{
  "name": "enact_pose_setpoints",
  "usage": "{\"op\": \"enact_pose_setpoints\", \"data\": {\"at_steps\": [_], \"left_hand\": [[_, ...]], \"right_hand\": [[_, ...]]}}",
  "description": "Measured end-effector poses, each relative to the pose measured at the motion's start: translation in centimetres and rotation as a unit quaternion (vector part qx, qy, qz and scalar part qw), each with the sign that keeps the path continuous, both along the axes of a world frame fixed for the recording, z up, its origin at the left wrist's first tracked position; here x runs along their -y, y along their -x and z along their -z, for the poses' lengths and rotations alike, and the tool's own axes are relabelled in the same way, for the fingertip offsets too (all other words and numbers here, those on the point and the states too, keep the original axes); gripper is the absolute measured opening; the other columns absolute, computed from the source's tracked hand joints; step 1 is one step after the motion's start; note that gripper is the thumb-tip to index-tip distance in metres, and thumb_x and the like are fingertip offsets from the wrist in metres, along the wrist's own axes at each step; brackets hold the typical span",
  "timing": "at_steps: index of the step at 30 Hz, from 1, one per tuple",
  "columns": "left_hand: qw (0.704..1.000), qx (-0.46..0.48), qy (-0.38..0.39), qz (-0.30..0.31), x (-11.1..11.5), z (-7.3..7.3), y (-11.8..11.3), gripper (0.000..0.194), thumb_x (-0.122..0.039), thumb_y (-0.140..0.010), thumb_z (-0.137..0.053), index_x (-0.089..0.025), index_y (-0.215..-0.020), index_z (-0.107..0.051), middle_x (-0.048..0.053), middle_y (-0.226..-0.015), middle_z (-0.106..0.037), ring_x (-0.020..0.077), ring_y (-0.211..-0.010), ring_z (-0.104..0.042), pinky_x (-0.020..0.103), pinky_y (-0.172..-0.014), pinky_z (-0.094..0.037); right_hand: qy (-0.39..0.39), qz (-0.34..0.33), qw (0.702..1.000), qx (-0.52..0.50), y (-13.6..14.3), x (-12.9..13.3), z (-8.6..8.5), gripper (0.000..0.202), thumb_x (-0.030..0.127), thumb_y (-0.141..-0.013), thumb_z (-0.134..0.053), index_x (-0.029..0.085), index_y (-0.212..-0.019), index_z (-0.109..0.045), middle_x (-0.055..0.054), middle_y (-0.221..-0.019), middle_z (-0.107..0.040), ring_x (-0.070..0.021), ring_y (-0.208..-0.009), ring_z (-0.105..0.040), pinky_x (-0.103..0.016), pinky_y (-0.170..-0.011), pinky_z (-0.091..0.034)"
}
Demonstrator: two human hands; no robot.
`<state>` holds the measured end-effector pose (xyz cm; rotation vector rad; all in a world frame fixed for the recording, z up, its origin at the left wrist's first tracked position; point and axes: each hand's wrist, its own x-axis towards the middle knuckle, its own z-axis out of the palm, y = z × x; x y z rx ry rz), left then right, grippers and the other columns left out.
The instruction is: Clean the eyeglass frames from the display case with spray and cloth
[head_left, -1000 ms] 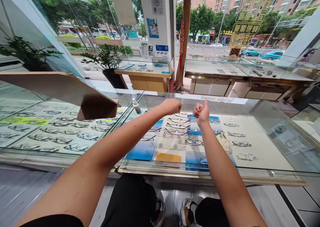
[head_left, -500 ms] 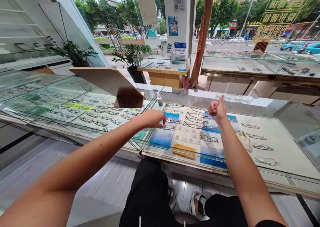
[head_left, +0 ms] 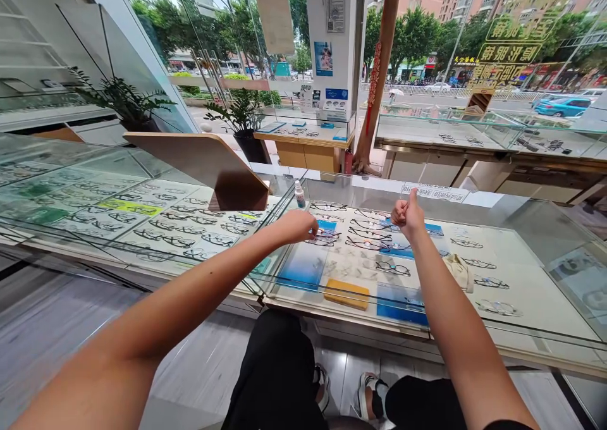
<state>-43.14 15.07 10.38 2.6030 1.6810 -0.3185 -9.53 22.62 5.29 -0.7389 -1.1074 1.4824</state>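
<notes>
My left hand hangs over the glass display counter, near its inner divider, with the fingers curled down and closed; nothing shows in them. My right hand is above the same counter, closed in a fist with the thumb pointing up and nothing visible in it. Below and between the hands lie several pairs of eyeglasses in rows. A dark-framed pair of glasses, a yellow glasses case and a blue sheet are nearer my body. A small spray bottle stands beyond my left hand.
A slanted wooden-edged board stands on the left counter, above more rows of glasses. A beige cloth pouch lies beside my right forearm. Potted plants, a wooden post and another glass counter are farther back.
The view has tilted up a little and shifted slightly right. My left fingers look more tightly curled; my right hand keeps its thumb-up fist.
</notes>
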Motion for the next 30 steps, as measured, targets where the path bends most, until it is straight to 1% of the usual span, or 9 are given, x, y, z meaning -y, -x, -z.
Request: {"op": "enact_pose_setpoints", "data": {"at_steps": [6,9,12,15,18,22,25,27,30], "left_hand": [[1.0,0.027,-0.007,-0.004,-1.4,0.3,-0.2,0.015,-0.024,-0.083,-0.07,-0.026,-0.088,-0.084,0.008,-0.093,-0.079,0.0247,-0.085,-0.07,0.03,-0.073,-0.043],[0.999,0.042,0.006,0.007,-1.5,-0.2,0.3,0.016,-0.023,-0.082,-0.07,-0.026,-0.088,-0.084,0.006,-0.09,-0.078,0.0229,-0.081,-0.068,0.029,-0.068,-0.039],[0.99,0.121,0.067,0.027,-1.4,-1.6,1.1,0.015,-0.031,-0.081,-0.071,-0.026,-0.084,-0.084,0.004,-0.077,-0.073,0.0195,-0.07,-0.063,0.029,-0.064,-0.037],[0.957,0.252,0.142,0.025,-1.5,-3.0,1.1,0.025,-0.049,-0.082,-0.073,-0.026,-0.084,-0.084,0.001,-0.064,-0.063,0.0167,-0.06,-0.054,0.029,-0.061,-0.035],[0.896,0.422,0.133,0.017,-1.8,-3.5,-1.0,0.034,-0.055,-0.08,-0.078,-0.022,-0.085,-0.081,0.004,-0.079,-0.068,0.0177,-0.072,-0.059,0.028,-0.068,-0.042],[0.758,0.649,0.07,0.009,-3.2,-2.0,-6.2,0.032,-0.049,-0.079,-0.083,-0.019,-0.083,-0.074,0.007,-0.1,-0.071,0.0189,-0.091,-0.063,0.03,-0.083,-0.048],[0.666,0.742,0.075,-0.005,-4.8,-0.1,-9.6,0.033,-0.049,-0.078,-0.085,-0.019,-0.084,-0.073,0.006,-0.099,-0.073,0.0183,-0.092,-0.065,0.032,-0.087,-0.049],[0.626,0.776,0.075,-0.015,-5.7,1.1,-11.2,0.035,-0.05,-0.077,-0.086,-0.019,-0.087,-0.073,0.006,-0.097,-0.074,0.0189,-0.092,-0.067,0.033,-0.088,-0.051],[0.596,0.8,0.063,-0.021,-6.3,2.5,-12.3,0.036,-0.052,-0.078,-0.086,-0.02,-0.089,-0.073,0.005,-0.094,-0.075,0.0198,-0.094,-0.068,0.034,-0.09,-0.052]], "right_hand": [[0.002,-0.001,1.0,-0.003,0.2,0.0,-0.1,0.079,0.096,-0.083,-0.045,0.025,-0.049,-0.038,0.007,-0.035,-0.023,-0.0077,-0.033,-0.017,-0.028,-0.039,-0.012],[-0.001,-0.002,1.0,-0.01,0.3,0.1,-0.2,0.08,0.096,-0.083,-0.044,0.025,-0.048,-0.037,0.007,-0.035,-0.023,-0.0075,-0.032,-0.018,-0.028,-0.039,-0.012],[0.0,-0.004,1.0,-0.011,0.4,0.3,-0.6,0.08,0.097,-0.083,-0.043,0.025,-0.048,-0.035,0.007,-0.035,-0.022,-0.0074,-0.033,-0.017,-0.028,-0.039,-0.013],[0.001,-0.011,1.0,-0.009,0.7,0.5,-1.0,0.079,0.096,-0.083,-0.044,0.026,-0.049,-0.033,0.007,-0.034,-0.022,-0.0075,-0.034,-0.016,-0.027,-0.039,-0.013],[-0.005,-0.023,1.0,-0.019,0.9,0.7,-1.1,0.08,0.094,-0.085,-0.045,0.025,-0.047,-0.033,0.007,-0.035,-0.022,-0.0071,-0.034,-0.016,-0.027,-0.04,-0.012],[-0.009,-0.052,0.998,-0.043,1.3,0.9,-1.1,0.077,0.087,-0.088,-0.052,0.024,-0.047,-0.035,0.008,-0.037,-0.018,-0.0068,-0.036,-0.015,-0.027,-0.042,-0.01],[-0.02,-0.045,0.997,-0.057,1.6,1.2,-1.3,0.052,0.06,-0.082,-0.078,0.023,-0.06,-0.048,0.009,-0.047,-0.029,-0.0071,-0.042,-0.022,-0.024,-0.044,-0.019],[-0.035,-0.029,0.997,-0.068,1.8,1.3,-1.5,0.035,0.037,-0.072,-0.085,0.023,-0.073,-0.054,0.008,-0.058,-0.044,-0.0083,-0.05,-0.033,-0.024,-0.05,-0.029],[-0.057,0.003,0.997,-0.058,2.2,1.5,-1.5,0.03,0.023,-0.068,-0.082,0.024,-0.082,-0.055,0.005,-0.074,-0.058,-0.0104,-0.06,-0.043,-0.025,-0.058,-0.036]]}}
